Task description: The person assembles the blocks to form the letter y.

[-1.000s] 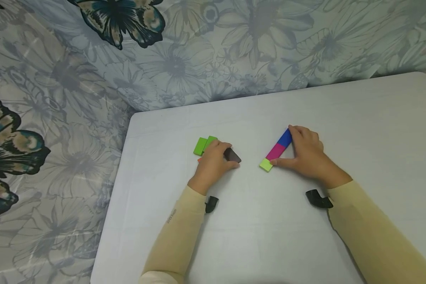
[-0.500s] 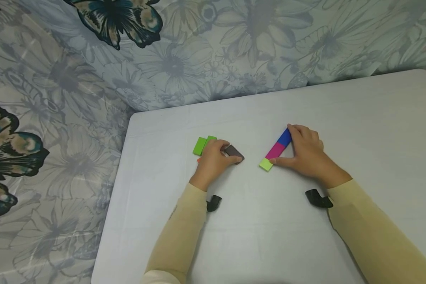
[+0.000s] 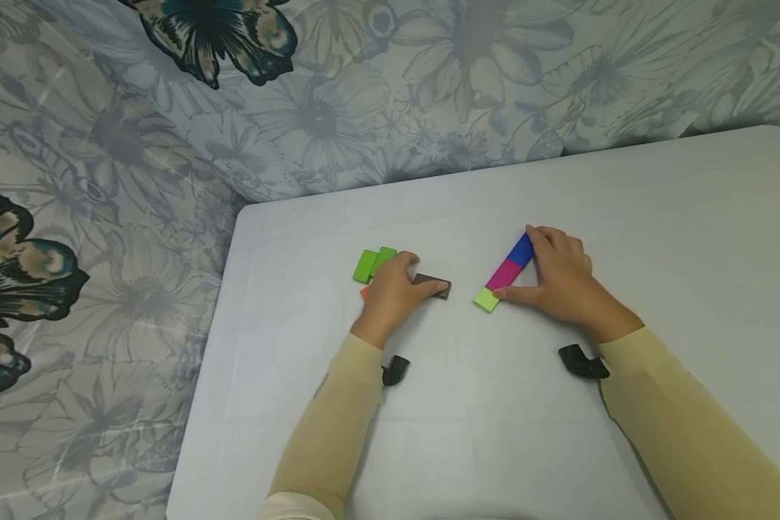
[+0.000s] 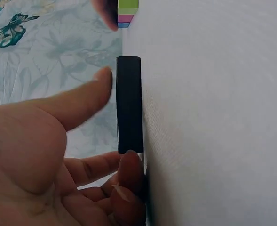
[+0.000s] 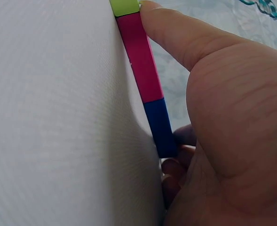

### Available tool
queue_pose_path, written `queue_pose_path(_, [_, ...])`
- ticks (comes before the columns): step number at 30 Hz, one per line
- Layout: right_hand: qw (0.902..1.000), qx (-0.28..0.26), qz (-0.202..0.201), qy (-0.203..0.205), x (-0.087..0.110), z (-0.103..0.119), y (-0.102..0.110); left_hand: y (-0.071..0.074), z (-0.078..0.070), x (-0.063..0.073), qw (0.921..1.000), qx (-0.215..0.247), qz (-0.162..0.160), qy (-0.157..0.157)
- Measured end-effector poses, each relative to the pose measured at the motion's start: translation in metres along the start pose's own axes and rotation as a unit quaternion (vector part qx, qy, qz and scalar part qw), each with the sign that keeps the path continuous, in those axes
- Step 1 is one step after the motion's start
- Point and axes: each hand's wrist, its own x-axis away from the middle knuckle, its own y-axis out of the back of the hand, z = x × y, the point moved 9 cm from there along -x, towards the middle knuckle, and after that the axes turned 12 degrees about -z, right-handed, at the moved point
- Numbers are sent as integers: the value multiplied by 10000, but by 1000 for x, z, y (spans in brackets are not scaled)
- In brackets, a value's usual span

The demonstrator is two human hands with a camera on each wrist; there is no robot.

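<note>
While the dark block [image 4: 129, 104] points rightward, the tricolour row [image 3: 503, 275] slants.

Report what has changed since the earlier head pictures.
The dark block has shifted slightly right, toward the tricolour row, and turned closer to crosswise; the left hand moved right with it. Nothing was visibly grasped anew or released. The row, right hand and green blocks stayed put.

The grip [image 5: 237, 108] holds a lime block [image 5: 125, 7], magenta block [image 5: 140, 56] and blue block [image 5: 160, 128] in line.
</note>
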Motion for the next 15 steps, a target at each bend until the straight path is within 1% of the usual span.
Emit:
queue_pose_path(5, [10000, 14, -4, 11, 0, 2, 0, -4, -5, 8, 9989, -398, 249, 12])
queue_pose_path(7, [10000, 22, -27, 19, 0, 2, 0, -5, -7, 9, 9980, -560, 284, -35])
queue_pose_path(9, [10000, 17, -41, 10, 0, 2, 1, -5, -10, 9, 9975, -662, 246, -101])
queue_pose_path(12, [10000, -6, -42, -4, 1, 0, 0, -5, -16, 8, 9968, -727, 152, -303])
queue_pose_path(15, [10000, -6, -32, -11, 1, -1, 0, -6, -21, 6, 9956, -708, 109, -596])
